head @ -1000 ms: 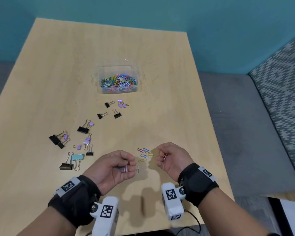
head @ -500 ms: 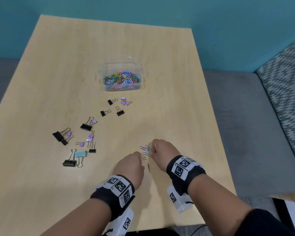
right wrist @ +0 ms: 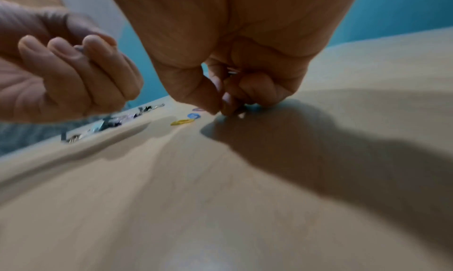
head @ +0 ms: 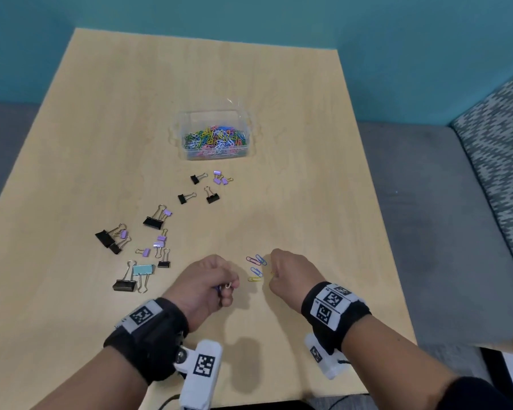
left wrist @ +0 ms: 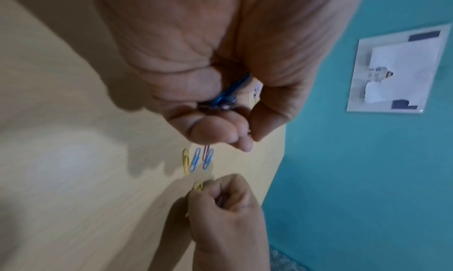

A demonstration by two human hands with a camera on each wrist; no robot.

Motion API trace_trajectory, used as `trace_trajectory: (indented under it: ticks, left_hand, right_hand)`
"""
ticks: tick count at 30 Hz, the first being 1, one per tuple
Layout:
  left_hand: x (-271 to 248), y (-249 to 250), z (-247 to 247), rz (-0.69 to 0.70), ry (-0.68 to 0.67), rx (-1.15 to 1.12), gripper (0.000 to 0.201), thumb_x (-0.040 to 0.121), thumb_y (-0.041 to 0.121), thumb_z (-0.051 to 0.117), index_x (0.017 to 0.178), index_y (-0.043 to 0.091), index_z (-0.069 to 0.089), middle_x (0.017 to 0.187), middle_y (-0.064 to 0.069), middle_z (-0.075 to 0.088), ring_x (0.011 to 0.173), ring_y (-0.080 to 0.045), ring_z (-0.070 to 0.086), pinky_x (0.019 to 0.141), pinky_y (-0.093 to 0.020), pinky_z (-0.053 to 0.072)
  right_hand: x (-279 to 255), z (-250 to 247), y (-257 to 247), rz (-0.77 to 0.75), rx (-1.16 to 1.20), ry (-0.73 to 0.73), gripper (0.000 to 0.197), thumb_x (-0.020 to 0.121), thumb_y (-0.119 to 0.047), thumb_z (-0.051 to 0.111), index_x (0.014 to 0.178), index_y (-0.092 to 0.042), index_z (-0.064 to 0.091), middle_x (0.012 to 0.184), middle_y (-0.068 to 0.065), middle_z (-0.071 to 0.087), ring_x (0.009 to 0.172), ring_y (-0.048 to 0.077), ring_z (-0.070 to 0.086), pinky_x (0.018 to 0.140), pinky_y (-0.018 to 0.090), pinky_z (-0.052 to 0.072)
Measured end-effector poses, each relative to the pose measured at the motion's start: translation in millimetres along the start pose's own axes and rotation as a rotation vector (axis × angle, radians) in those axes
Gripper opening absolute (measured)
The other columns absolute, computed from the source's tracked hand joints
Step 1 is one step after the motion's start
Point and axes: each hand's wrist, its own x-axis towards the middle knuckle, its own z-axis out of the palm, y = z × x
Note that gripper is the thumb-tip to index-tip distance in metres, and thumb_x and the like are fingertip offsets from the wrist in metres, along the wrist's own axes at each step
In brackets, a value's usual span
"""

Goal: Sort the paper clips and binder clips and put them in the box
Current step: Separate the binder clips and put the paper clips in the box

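Note:
Several loose paper clips (head: 255, 269), red, blue and yellow, lie on the table between my hands; they show in the left wrist view as loose clips (left wrist: 196, 159). My left hand (head: 228, 287) is curled around a small bunch of paper clips (left wrist: 228, 95), with a white one sticking out at the fingertips. My right hand (head: 271, 273) is down on the table, thumb and finger pinching a yellow paper clip (left wrist: 198, 186), and more clips (right wrist: 232, 70) are tucked in its curled fingers. The clear box (head: 215, 155) of coloured paper clips stands farther back, in the middle.
Black, purple and one light blue binder clips (head: 144, 270) are scattered left of my hands and up toward the box, with a small group of binder clips (head: 208, 187) just in front of it. The table's right edge (head: 397, 276) is close to my right wrist.
My left hand has drawn back from the loose clips and turned up with a white clip at its fingertips. My right hand has stayed low at the clips, pinching a yellow one.

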Motion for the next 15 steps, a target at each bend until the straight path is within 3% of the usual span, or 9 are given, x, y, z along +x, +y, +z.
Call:
trace_trajectory:
  ticks: [2, 4, 6, 8, 10, 12, 14, 15]
  left_hand:
    - [2, 6, -4, 0.006, -0.029, -0.025, 0.020, 0.071, -0.004, 0.059, 0.087, 0.007, 0.059, 0.063, -0.013, 0.054, 0.045, -0.017, 0.044, 0.044, -0.024, 0.043]
    - [8, 7, -6, 0.003, -0.013, -0.035, 0.022, 0.074, -0.007, 0.054, 0.094, 0.001, 0.061, 0.068, -0.015, 0.058, 0.050, -0.020, 0.052, 0.049, -0.028, 0.051]
    - [14, 6, -1, -0.004, 0.041, -0.006, 0.021, 0.081, -0.012, 0.045, 0.091, -0.001, 0.061, 0.071, -0.016, 0.060, 0.052, -0.022, 0.055, 0.051, -0.029, 0.053]
    - [20, 0, 6, 0.007, 0.102, 0.087, 0.021, 0.083, -0.010, 0.045, 0.083, 0.003, 0.062, 0.065, -0.013, 0.054, 0.046, -0.018, 0.046, 0.046, -0.025, 0.043]
    - [28, -6, 14, 0.078, 0.169, 0.338, 0.017, 0.084, 0.004, 0.057, 0.071, 0.012, 0.065, 0.057, -0.004, 0.048, 0.044, -0.015, 0.037, 0.045, -0.022, 0.032]
    - [33, -11, 19, 0.211, 0.186, 0.825, 0.013, 0.081, 0.023, 0.065, 0.068, 0.021, 0.063, 0.060, 0.005, 0.056, 0.051, -0.015, 0.046, 0.051, -0.026, 0.037]
    - [33, -15, 26, 0.321, 0.172, 1.343, 0.007, 0.081, 0.033, 0.061, 0.081, 0.026, 0.060, 0.079, 0.008, 0.064, 0.072, -0.016, 0.058, 0.063, -0.028, 0.040]
    - [32, -16, 29, 0.369, 0.164, 1.476, 0.005, 0.083, 0.031, 0.058, 0.086, 0.028, 0.057, 0.086, 0.008, 0.063, 0.080, -0.017, 0.059, 0.065, -0.028, 0.039]
  right_hand:
    - [0, 0, 8, 0.138, 0.425, 0.068, 0.019, 0.074, -0.002, 0.048, 0.085, -0.015, 0.055, 0.068, 0.000, 0.051, 0.057, 0.018, 0.046, 0.049, 0.025, 0.035]
    - [-1, -3, 13, 0.302, 1.024, 0.090, 0.023, 0.078, 0.007, 0.042, 0.086, -0.005, 0.061, 0.064, 0.006, 0.046, 0.050, 0.017, 0.041, 0.046, 0.022, 0.036]
    - [-4, -8, 15, 0.377, 1.489, 0.058, 0.026, 0.081, 0.013, 0.036, 0.077, 0.000, 0.057, 0.066, 0.011, 0.046, 0.050, 0.019, 0.044, 0.046, 0.024, 0.041]
    - [-6, -11, 16, 0.394, 1.668, 0.004, 0.027, 0.083, 0.012, 0.032, 0.073, -0.001, 0.054, 0.068, 0.013, 0.051, 0.052, 0.020, 0.049, 0.047, 0.025, 0.045]
    - [-4, -13, 14, 0.399, 1.680, -0.039, 0.025, 0.084, 0.007, 0.034, 0.073, -0.005, 0.053, 0.065, 0.010, 0.051, 0.052, 0.019, 0.046, 0.046, 0.024, 0.040]
    - [2, -14, 10, 0.405, 1.543, -0.018, 0.019, 0.086, 0.000, 0.041, 0.074, -0.009, 0.052, 0.058, 0.005, 0.043, 0.048, 0.016, 0.038, 0.045, 0.023, 0.031]
    - [11, -12, 7, 0.319, 1.130, 0.056, 0.012, 0.085, -0.008, 0.054, 0.074, -0.013, 0.053, 0.057, 0.002, 0.043, 0.047, 0.016, 0.037, 0.044, 0.024, 0.031]
    - [16, -11, 5, 0.248, 0.850, 0.079, 0.010, 0.081, -0.012, 0.059, 0.073, -0.017, 0.054, 0.060, 0.000, 0.050, 0.050, 0.017, 0.044, 0.047, 0.027, 0.038]
